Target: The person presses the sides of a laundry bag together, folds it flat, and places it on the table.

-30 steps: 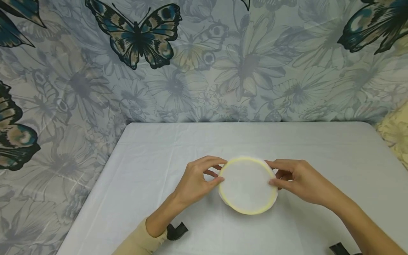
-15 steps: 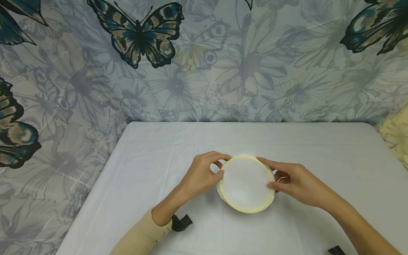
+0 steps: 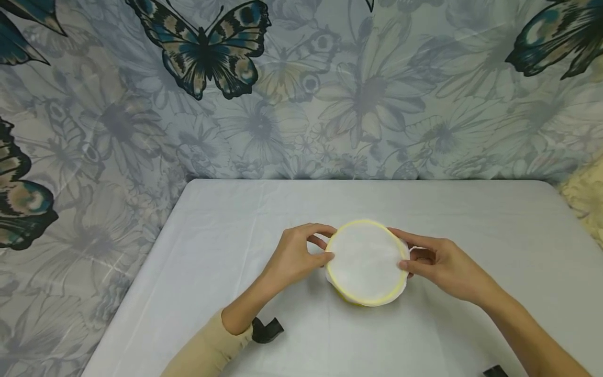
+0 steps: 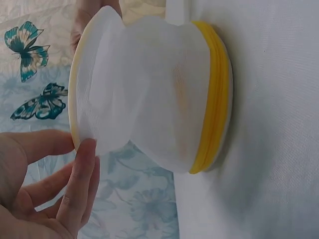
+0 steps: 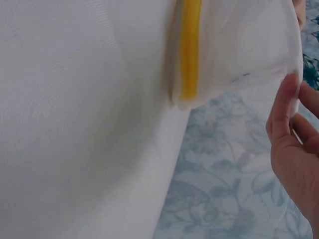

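Observation:
A round white mesh laundry bag [image 3: 367,264] with pale yellow trim on its upper rim stands on the table. In the left wrist view its soft, thin wall sags inward at one side, and a bright yellow zipper band [image 4: 214,99] circles it near the tabletop. My left hand [image 3: 294,259] pinches the upper rim on the left between thumb and fingers. On the opposite side, my right hand [image 3: 443,264] pinches the same rim, its thumb on top. The right wrist view shows that hand's fingertips [image 5: 288,87] on the mesh. What is inside the bag cannot be made out.
A white cloth [image 3: 235,225] covers the table, which ends at a wall hanging [image 3: 292,120] printed with butterflies and flowers. Black straps [image 3: 267,331] hang by both wrists. Pale yellow fabric [image 3: 584,199] lies beyond the right edge.
The bag's upper rim has shifted slightly away from me, showing some yellow below its near edge. Both hands keep their pinch on the rim, with small shifts of the fingers.

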`<act>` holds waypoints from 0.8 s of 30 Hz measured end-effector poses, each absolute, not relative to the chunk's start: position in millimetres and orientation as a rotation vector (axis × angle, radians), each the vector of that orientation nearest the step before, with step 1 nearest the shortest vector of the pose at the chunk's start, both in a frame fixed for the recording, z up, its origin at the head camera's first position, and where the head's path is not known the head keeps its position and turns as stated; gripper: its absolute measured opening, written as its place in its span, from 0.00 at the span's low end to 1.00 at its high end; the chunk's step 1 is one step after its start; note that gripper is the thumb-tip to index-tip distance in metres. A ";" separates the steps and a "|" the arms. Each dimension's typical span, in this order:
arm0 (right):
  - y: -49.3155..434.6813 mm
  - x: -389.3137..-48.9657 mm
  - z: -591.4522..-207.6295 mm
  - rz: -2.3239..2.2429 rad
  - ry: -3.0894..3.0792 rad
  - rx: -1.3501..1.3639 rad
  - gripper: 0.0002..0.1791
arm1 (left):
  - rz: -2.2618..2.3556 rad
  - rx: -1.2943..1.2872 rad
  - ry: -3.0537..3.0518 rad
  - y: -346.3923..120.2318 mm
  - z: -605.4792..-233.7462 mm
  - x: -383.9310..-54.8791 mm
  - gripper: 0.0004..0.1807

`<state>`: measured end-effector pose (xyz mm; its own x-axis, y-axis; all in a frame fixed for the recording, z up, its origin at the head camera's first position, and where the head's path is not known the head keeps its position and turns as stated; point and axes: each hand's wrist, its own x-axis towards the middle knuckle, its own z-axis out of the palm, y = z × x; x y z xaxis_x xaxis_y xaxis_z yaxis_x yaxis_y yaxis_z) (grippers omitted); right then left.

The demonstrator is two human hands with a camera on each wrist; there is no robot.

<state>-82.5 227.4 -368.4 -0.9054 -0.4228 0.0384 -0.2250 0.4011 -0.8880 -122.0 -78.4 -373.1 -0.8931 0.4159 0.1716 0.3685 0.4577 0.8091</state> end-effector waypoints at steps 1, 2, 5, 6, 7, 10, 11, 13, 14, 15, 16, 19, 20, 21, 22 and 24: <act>227.2 -82.5 -369.2 -1.532 2.444 -0.591 0.35 | 1.465 0.688 2.625 -77.6 -372.8 -122.3 0.23; 226.9 -82.3 -370.1 -1.544 2.428 -0.604 0.36 | 1.484 0.666 2.614 -76.7 -372.7 -122.7 0.23; 225.7 -81.6 -372.6 -1.566 2.384 -0.617 0.39 | 1.521 0.600 2.622 -73.5 -371.8 -124.3 0.21; 225.2 -81.1 -373.2 -1.565 2.370 -0.608 0.40 | 1.530 0.576 2.627 -72.8 -371.9 -124.9 0.21; 225.1 -80.5 -373.6 -1.555 2.364 -0.596 0.41 | 1.532 0.561 2.635 -72.1 -371.6 -125.5 0.20; 225.4 -79.0 -373.7 -1.543 2.335 -0.526 0.44 | 1.559 0.527 2.581 -72.5 -371.2 -126.3 0.19; 225.6 -78.7 -373.6 -1.540 2.325 -0.513 0.45 | 1.577 0.530 2.534 -73.5 -371.1 -126.3 0.20; 226.2 -78.4 -373.4 -1.532 2.317 -0.492 0.46 | 1.601 0.564 2.419 -76.4 -370.3 -125.4 0.25; 226.6 -78.3 -373.1 -1.531 2.312 -0.487 0.46 | 1.597 0.591 2.367 -78.3 -370.1 -124.5 0.29; 227.1 -78.2 -372.9 -1.527 2.305 -0.492 0.46 | 1.583 0.617 2.325 -80.1 -369.4 -123.3 0.33; 227.5 -78.1 -372.6 -1.527 2.298 -0.492 0.47 | 1.563 0.659 2.297 -81.8 -369.5 -122.4 0.36; 228.9 -77.3 -371.7 -1.526 2.269 -0.499 0.50 | 1.471 0.814 2.277 -85.2 -370.8 -120.1 0.43; 229.2 -76.7 -371.5 -1.527 2.263 -0.501 0.51 | 1.441 0.853 2.288 -85.7 -371.3 -119.4 0.44; 229.2 -76.3 -371.5 -1.529 2.255 -0.506 0.52 | 1.417 0.890 2.299 -85.9 -372.3 -119.1 0.45; 229.0 -75.9 -371.8 -1.528 2.258 -0.511 0.52 | 1.395 0.923 2.318 -85.9 -372.9 -118.7 0.45; 228.2 -75.1 -372.7 -1.520 2.272 -0.522 0.53 | 1.366 0.972 2.358 -85.6 -374.4 -118.5 0.45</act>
